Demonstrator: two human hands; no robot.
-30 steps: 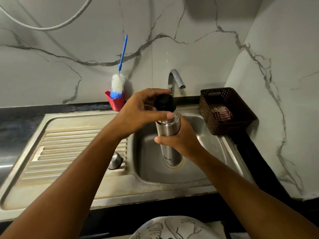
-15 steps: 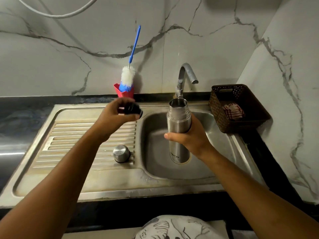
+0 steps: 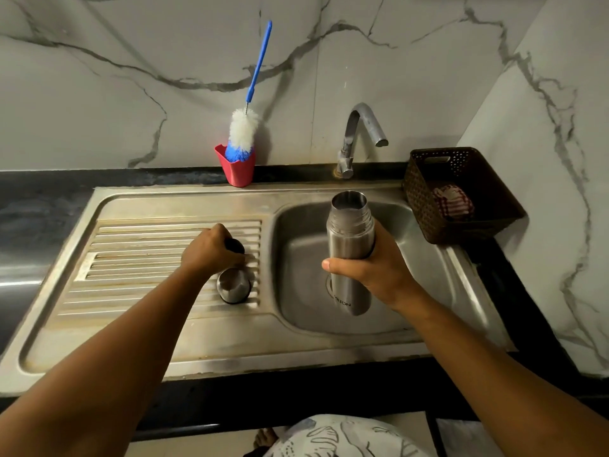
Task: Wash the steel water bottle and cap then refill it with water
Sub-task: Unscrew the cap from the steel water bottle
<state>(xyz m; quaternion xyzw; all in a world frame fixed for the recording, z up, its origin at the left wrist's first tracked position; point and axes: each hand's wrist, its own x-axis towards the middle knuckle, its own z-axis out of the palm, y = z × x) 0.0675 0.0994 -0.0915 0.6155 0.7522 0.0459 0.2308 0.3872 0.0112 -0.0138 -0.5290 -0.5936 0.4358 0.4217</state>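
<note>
My right hand (image 3: 372, 275) grips the steel water bottle (image 3: 350, 239) upright over the sink basin (image 3: 296, 258), its mouth open and uncapped. My left hand (image 3: 211, 252) is down on the ribbed drainboard (image 3: 148, 258), fingers closed over the black inner cap (image 3: 235, 246), which touches or nearly touches the ribs. The steel outer cap (image 3: 233, 285) stands on the drainboard just in front of that hand. The tap (image 3: 359, 136) rises behind the basin, with no water running.
A blue-handled bottle brush (image 3: 245, 127) stands in a red holder (image 3: 235, 169) at the back of the sink. A dark woven basket (image 3: 461, 192) holding a striped cloth sits on the counter at the right, against the marble wall.
My left hand unscrewed the black cap from the bottle, carried it left and lowered it onto the drainboard beside the steel cap. The right hand kept the bottle over the basin.
</note>
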